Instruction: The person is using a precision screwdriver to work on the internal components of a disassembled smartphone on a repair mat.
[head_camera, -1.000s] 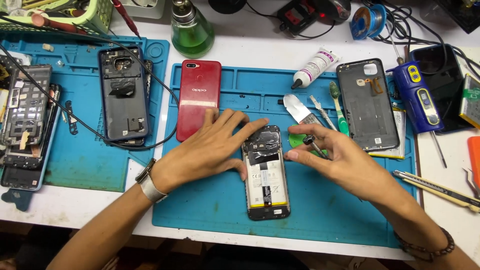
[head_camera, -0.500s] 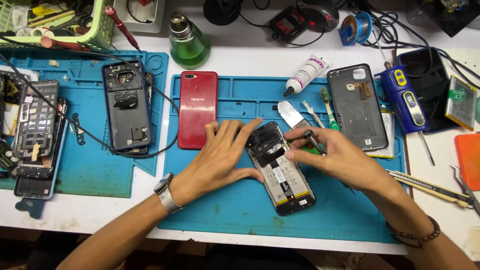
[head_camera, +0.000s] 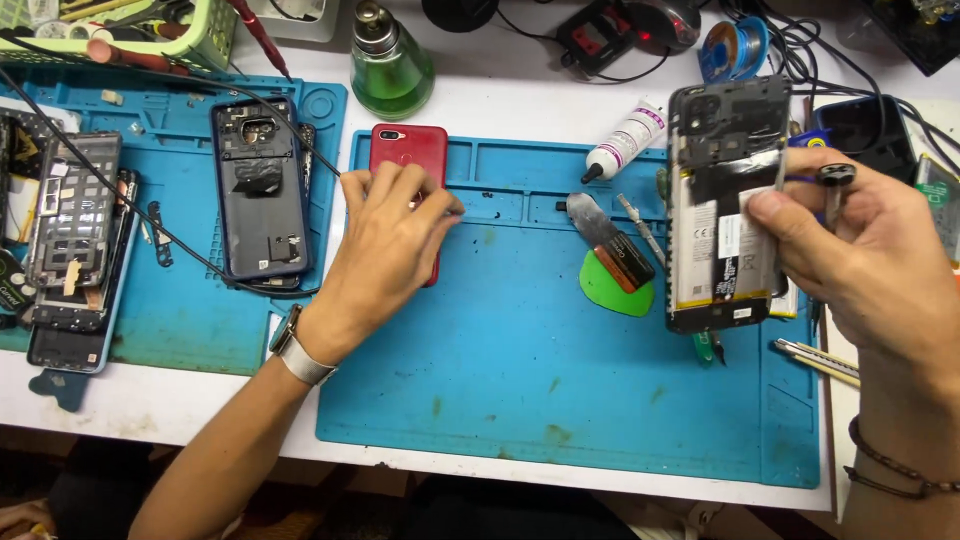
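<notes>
Fingers of right hand (head_camera: 860, 260) clamp opened phone (head_camera: 725, 200) w/ tweezers (head_camera: 830, 185); left hand (head_camera: 385, 250) fingers loose, resting on red phone (head_camera: 410, 160).

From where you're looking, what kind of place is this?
Most likely a phone repair bench. An opened phone with its battery exposed is in the right hand, more stripped phones lie on blue work mats, and the left hand rests on a red phone.

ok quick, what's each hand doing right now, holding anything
Left hand: open, fingers spread flat on the red phone, not gripping it.
Right hand: closed on the opened black phone, lifted off the blue mat.
</notes>
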